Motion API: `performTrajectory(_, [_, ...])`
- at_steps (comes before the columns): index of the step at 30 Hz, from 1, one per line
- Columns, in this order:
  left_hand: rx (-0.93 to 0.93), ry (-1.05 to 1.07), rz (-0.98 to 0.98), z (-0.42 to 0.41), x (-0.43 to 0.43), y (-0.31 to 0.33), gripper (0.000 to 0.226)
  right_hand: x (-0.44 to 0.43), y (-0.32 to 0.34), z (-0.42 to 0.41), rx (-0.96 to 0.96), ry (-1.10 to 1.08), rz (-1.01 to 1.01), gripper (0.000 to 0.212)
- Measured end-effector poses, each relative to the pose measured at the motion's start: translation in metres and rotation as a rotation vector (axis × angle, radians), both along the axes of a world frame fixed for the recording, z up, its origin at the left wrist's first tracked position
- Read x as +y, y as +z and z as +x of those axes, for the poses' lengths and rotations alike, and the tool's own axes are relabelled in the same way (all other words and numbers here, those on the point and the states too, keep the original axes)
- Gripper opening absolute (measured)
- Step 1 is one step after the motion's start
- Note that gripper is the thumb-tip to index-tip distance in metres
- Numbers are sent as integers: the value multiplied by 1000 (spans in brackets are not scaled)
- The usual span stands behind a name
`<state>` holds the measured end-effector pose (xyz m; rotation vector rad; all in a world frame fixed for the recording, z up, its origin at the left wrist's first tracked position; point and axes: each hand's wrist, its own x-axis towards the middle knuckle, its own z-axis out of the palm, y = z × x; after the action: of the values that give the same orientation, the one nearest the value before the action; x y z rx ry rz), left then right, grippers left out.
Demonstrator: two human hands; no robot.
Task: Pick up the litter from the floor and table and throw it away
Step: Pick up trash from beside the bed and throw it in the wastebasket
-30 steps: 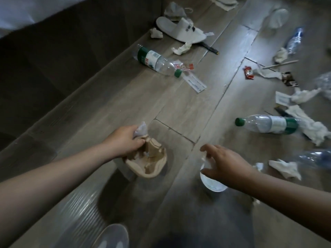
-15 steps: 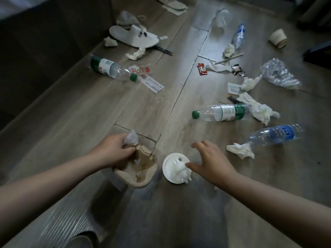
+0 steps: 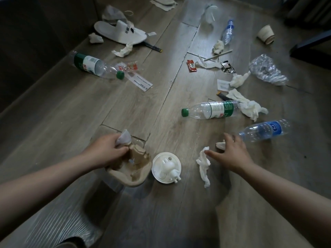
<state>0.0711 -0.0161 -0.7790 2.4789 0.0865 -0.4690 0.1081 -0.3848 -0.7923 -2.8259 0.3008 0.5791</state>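
My left hand [image 3: 105, 152] grips a crushed tan pulp cup holder [image 3: 133, 169] together with a white scrap [image 3: 123, 137], just above the floor. A white plastic lid [image 3: 166, 168] lies on the floor right of the holder. My right hand [image 3: 231, 152] hovers open over the floor, fingers spread. Its thumb tip is at a crumpled white tissue [image 3: 203, 164], and a small tan scrap [image 3: 220, 145] shows under its fingers. A blue-label bottle [image 3: 265, 130] lies just beyond that hand.
More litter covers the wood floor: two green-capped bottles [image 3: 211, 110] [image 3: 95, 66], tissues [image 3: 247, 104], a clear crumpled bag [image 3: 266, 70], sauce packets [image 3: 191, 65], a paper cup [image 3: 266, 34], a white slipper [image 3: 121, 34]. A dark wall runs along the left.
My right hand let go of the white lid, which now lies on the floor, and moved right toward the tissue. The view tilted up. My left hand kept its hold.
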Motion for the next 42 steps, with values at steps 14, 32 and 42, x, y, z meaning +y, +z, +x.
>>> performTrajectory(14, [-4,66,-54,-1,13,-6,13,68,-6,-50,92,191,222,128])
performTrajectory(32, [-4,114,11,1,38,-13,14,130,-27,-59,143,205,126,131])
performTrajectory(42, [18,117,20,0,32,-7,18,133,-30,-58,20,251,181,109])
